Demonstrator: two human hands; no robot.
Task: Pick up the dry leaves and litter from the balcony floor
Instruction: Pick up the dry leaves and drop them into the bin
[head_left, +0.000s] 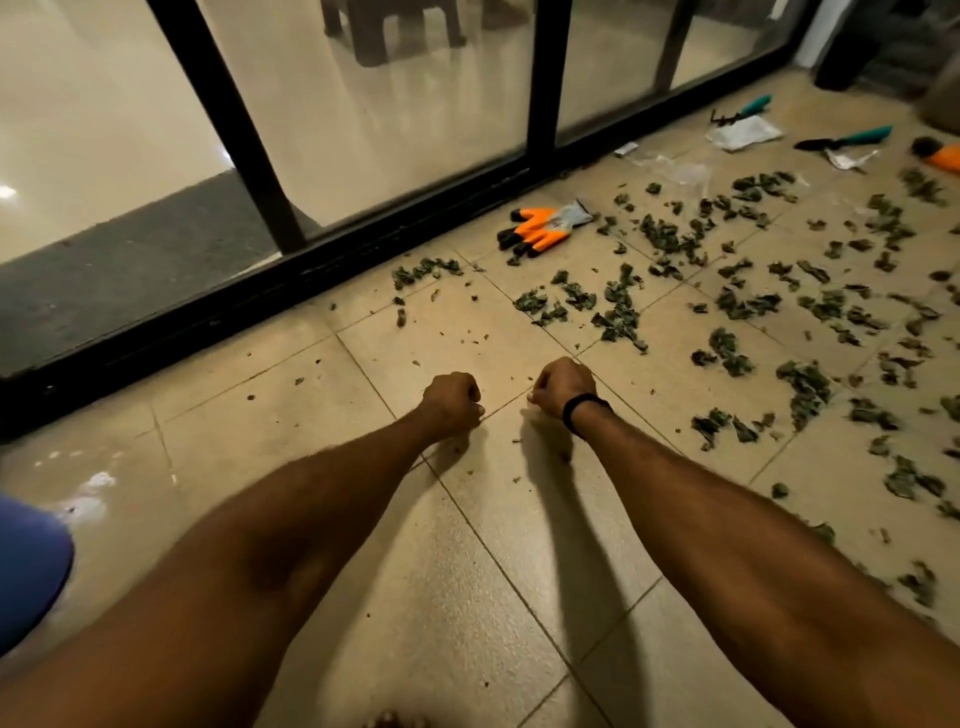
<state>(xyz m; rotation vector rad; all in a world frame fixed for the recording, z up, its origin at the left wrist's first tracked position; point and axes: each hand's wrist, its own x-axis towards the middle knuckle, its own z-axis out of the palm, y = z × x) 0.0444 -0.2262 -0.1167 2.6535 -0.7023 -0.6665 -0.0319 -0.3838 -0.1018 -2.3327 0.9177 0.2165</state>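
Both my arms reach forward over the beige tiled balcony floor (467, 571). My left hand (451, 397) is curled into a fist just above the tiles, and nothing shows in it. My right hand (563, 384), with a black band on the wrist, is also curled into a fist a little to its right; what it may hold is hidden. Dry green leaves (618, 306) lie scattered across the floor to the right and ahead of my hands, with small crumbs (457, 338) between them and my fists.
An orange and grey glove (545, 228) lies by the black sliding-door track (311, 291). Further right are teal-handled garden tools (852, 139), white paper and plastic wrappers (743, 132) and another orange item (948, 156). A blue object (26, 566) is at the left edge.
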